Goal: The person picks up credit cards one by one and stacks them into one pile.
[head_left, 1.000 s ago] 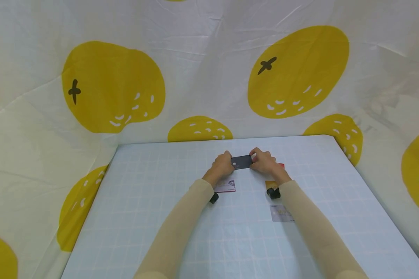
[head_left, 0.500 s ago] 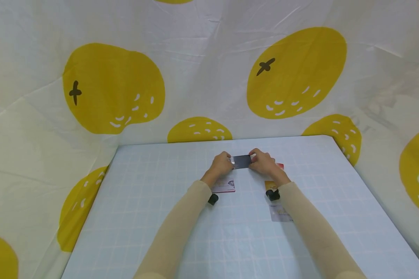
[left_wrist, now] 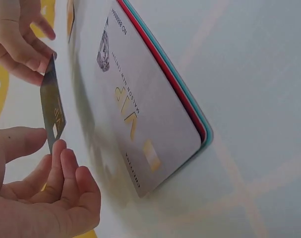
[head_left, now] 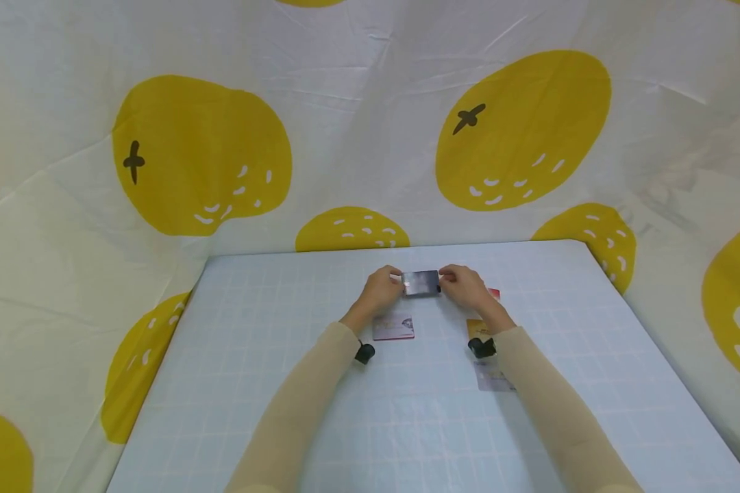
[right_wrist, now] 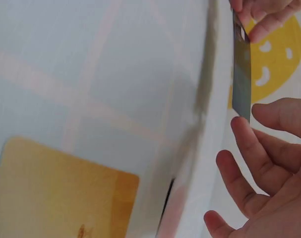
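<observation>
A dark bank card (head_left: 421, 283) with a small chip is held up between my two hands near the far side of the table. My left hand (head_left: 381, 290) has its thumb and fingertips at the card's left end; the left wrist view shows that end of the card (left_wrist: 54, 106) between them. The right hand (head_left: 464, 287) pinches the opposite end, with thumb and index finger at its edge in the right wrist view. Below my left hand lies a small stack of cards (head_left: 393, 327), a silver VIP card (left_wrist: 140, 114) on top and red and teal edges beneath.
Under the right forearm lie a gold card (right_wrist: 66, 188) and a pale silver card (head_left: 492, 376). Part of a red card (head_left: 495, 294) shows behind the right hand. The table (head_left: 222, 383) has a pale checked cover and meets a fruit-printed curtain (head_left: 358, 137) at the back.
The dark card has shifted slightly left and tilted, so its face now catches light. My left hand has moved left with it, uncovering more of the card stack; the right hand has barely moved.
</observation>
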### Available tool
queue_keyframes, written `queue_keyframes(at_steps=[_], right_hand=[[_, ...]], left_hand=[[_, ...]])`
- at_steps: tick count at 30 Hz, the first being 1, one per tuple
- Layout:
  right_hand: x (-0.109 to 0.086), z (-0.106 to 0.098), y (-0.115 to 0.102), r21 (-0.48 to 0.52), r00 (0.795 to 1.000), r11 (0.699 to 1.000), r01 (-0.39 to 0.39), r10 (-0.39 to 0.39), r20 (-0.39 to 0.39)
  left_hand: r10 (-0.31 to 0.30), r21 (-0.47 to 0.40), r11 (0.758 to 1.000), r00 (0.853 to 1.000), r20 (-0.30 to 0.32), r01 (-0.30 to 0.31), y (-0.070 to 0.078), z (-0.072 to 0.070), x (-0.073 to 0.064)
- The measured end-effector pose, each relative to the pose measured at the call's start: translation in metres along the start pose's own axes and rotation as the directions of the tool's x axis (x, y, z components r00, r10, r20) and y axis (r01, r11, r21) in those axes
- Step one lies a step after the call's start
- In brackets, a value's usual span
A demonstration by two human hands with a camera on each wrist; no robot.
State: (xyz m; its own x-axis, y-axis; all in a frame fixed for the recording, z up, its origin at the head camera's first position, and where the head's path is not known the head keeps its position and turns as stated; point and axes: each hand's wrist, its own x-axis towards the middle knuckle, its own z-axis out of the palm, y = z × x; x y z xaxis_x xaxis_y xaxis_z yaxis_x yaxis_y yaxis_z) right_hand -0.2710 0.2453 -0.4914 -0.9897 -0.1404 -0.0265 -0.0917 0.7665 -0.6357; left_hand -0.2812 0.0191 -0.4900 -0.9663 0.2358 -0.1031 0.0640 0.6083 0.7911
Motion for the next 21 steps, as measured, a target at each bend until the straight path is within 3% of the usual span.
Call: queue_keyframes(at_steps=[14, 21], right_hand=[[-0.021, 0.003, -0.032, 0.078, 0.993, 0.990, 0.116, -0.116, -0.007], [-0.033, 0.012, -0.045, 0.057, 0.985, 0.983, 0.173, -0.173, -0.014]], left_hand=[[0.037, -0.038, 0.999, 0.999, -0.029, -0.038, -0.016, -0.026, -0.025], [0.068, -0.064, 0.996, 0.998, -0.014, -0.069, -0.026, -0.039, -0.045]])
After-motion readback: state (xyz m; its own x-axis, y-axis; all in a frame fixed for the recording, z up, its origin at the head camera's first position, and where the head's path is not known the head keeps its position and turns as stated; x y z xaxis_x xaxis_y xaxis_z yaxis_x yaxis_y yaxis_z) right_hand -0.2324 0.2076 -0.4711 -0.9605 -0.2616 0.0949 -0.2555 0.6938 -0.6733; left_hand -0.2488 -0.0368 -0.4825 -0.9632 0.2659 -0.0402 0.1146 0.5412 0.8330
